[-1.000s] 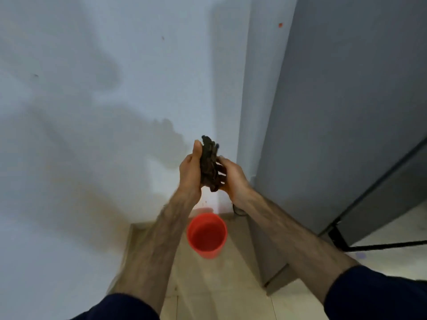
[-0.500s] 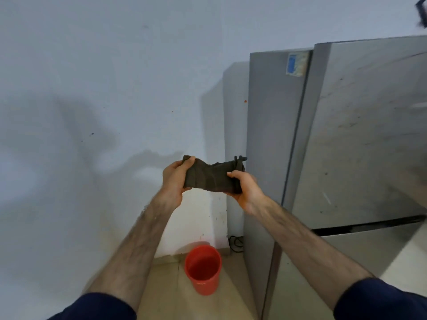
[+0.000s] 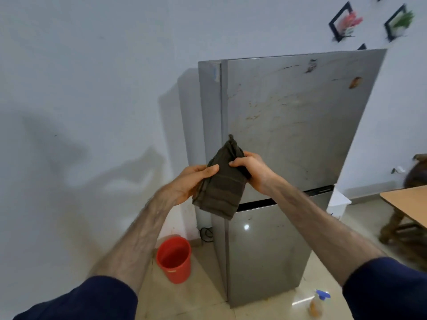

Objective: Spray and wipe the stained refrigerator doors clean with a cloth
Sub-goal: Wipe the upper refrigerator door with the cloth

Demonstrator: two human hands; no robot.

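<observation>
Cloth [image 3: 221,188]: left hand [image 3: 191,183] and right hand [image 3: 251,172] both pinching it, folding; flatten pad before wiping stained upper door [image 3: 295,116], twelve o'clock.

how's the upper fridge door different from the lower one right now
The upper door is streaked with brown smears and spots; the lower door looks far cleaner, with only faint marks. The upper door looks dull, while the lower door shows a bright glint. The cloth hangs mostly before the upper door. Both are grey metal and closed.
</observation>
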